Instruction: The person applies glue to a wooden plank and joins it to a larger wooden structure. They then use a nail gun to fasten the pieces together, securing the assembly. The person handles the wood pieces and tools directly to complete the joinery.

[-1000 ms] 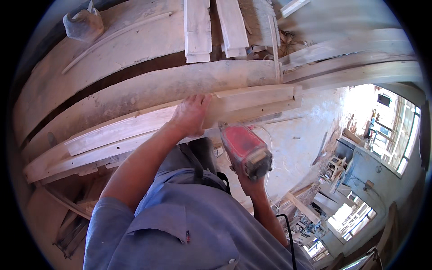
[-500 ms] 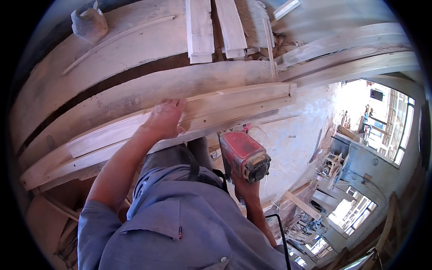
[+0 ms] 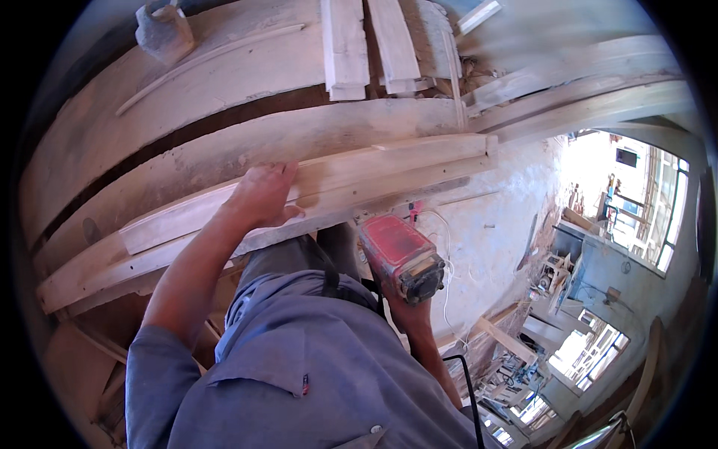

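My left hand (image 3: 263,194) lies across a long pale wooden strip (image 3: 374,161), its fingers bent over the top and its thumb towards the near side. This strip rests on a longer wooden board (image 3: 217,237) with small dark holes along its near face. Lower and to the right, beside my leg, my right hand (image 3: 410,313) is wrapped around a red, boxy power tool (image 3: 396,241) with a dark round end. Much of the right hand's grip is hidden beneath the tool, which is apart from the wood.
Broad rough planks (image 3: 299,123) form the bench top, split by a dark gap. Two pale boards (image 3: 345,52) lie across its far side, and long beams (image 3: 583,105) extend right. A chipped container (image 3: 164,34) stands far left. White cable (image 3: 447,262) trails over the floor.
My left hand has slid a little left along the wooden strip. The red power tool in my right hand has shifted slightly left. The view has turned a little.
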Demonstrator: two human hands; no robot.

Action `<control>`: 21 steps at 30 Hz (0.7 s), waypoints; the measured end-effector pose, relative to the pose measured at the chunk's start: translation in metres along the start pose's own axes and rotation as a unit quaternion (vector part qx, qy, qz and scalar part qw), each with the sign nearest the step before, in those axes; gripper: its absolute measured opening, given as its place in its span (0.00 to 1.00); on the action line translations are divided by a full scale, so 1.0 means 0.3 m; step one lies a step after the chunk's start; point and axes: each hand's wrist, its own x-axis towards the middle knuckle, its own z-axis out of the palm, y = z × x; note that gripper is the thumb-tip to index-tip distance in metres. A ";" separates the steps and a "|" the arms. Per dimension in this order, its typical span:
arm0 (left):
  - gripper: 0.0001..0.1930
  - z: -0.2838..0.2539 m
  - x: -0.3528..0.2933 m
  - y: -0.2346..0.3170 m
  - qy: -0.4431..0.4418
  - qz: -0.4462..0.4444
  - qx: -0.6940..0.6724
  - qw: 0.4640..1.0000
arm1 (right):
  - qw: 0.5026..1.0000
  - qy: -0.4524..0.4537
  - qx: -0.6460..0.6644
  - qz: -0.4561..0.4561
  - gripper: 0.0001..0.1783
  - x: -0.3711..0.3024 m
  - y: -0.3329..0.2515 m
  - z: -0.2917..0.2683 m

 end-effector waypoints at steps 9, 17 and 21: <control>0.46 0.021 -0.166 -0.145 -0.014 -0.048 0.032 0.998 | 0.998 0.019 0.035 0.040 0.30 -0.050 0.021 -0.012; 0.48 -0.019 -0.462 -0.371 -0.025 -0.117 0.101 0.988 | 0.999 -0.033 0.007 0.003 0.28 -0.037 0.163 -0.035; 0.52 0.002 -0.483 -0.415 -0.023 -0.100 0.113 0.988 | 0.995 -0.023 -0.006 -0.097 0.27 -0.022 0.203 -0.003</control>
